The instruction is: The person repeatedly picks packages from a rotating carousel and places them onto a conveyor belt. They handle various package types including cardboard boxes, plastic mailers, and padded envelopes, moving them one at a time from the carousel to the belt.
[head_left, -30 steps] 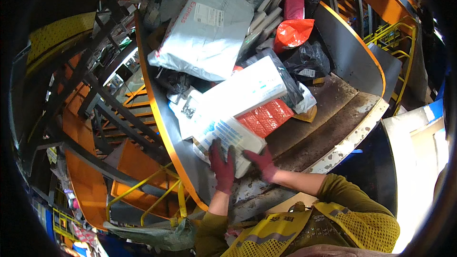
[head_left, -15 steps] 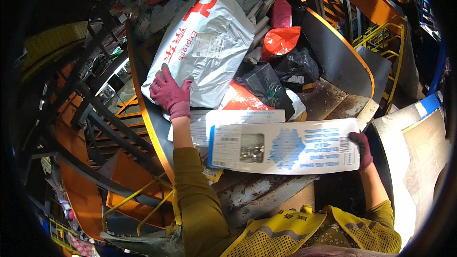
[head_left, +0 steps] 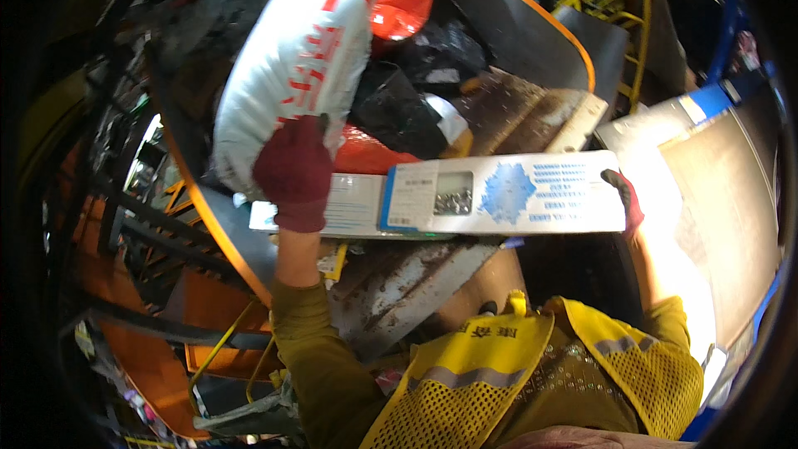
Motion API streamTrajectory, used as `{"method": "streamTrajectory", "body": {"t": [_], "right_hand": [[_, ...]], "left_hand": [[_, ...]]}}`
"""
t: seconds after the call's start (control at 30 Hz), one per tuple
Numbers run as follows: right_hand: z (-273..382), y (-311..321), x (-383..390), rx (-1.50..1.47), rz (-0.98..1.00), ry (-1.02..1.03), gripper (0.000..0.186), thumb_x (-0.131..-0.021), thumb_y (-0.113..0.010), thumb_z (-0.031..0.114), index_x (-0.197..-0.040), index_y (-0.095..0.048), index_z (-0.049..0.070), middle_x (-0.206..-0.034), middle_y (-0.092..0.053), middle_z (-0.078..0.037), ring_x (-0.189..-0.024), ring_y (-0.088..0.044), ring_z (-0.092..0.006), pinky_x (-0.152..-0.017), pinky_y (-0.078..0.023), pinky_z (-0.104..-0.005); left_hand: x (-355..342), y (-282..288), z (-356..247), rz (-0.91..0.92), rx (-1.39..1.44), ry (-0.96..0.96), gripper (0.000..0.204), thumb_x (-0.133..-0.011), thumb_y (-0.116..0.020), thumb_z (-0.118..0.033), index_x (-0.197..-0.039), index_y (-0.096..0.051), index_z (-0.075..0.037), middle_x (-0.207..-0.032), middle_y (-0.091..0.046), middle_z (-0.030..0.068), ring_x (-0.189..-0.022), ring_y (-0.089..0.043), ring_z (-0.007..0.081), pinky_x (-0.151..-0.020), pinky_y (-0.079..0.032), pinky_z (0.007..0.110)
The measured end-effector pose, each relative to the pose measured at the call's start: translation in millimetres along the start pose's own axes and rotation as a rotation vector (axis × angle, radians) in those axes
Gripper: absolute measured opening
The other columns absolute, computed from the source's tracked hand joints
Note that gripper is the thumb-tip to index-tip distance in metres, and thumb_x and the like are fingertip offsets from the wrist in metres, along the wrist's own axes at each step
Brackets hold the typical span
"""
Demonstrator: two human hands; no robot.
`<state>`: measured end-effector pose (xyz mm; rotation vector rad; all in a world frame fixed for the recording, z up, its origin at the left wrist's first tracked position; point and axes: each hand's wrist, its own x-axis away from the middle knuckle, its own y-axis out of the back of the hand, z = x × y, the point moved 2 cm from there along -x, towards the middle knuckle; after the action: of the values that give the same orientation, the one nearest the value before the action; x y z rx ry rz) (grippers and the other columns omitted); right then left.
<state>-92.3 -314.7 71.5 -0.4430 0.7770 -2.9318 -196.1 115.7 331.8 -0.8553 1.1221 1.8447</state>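
White box (head_left: 504, 194), right hand (head_left: 631, 206) gripping its right end

Gloved left hand (head_left: 293, 168) and right hand (head_left: 627, 204) grip, held apart.

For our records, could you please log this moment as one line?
Left hand: gripping white bag | Right hand: holding white-blue box by right end | Red parcel: beside bag

harsh glare hits the pale panel (head_left: 716, 191) while fisheye edges blacken
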Motion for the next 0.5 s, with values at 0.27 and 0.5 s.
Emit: {"method": "streamTrajectory", "body": {"t": [0.27, 0.5], "right_hand": [[21, 84, -26, 0.438, 0.054, 0.141, 0.037, -0.090, -0.056, 0.018, -0.122, -0.053, -0.001, -0.117, -0.060, -0.013, -0.107, -0.056, -0.0188, -0.095, -0.044, -0.0314], [-5, 91, -59, -0.700, -0.093, 0.192, 0.057, -0.089, -0.057, 0.042, -0.123, -0.048, -0.003, -0.117, -0.058, -0.014, -0.104, -0.058, -0.0228, -0.096, -0.044, -0.0362]], "left_hand": [[-6, 29, 86, 0.021, 0.422, 0.499, 0.034, -0.074, -0.079, -0.024, -0.069, -0.051, -0.006, -0.060, -0.046, -0.0005, -0.059, -0.039, 0.0098, -0.058, -0.038, 0.025], [46, 27, 166, -0.064, 0.572, 0.581, 0.032, -0.076, -0.077, -0.015, -0.067, -0.047, -0.006, -0.067, -0.040, -0.0024, -0.064, -0.037, 0.0120, -0.062, -0.035, 0.026]]}}
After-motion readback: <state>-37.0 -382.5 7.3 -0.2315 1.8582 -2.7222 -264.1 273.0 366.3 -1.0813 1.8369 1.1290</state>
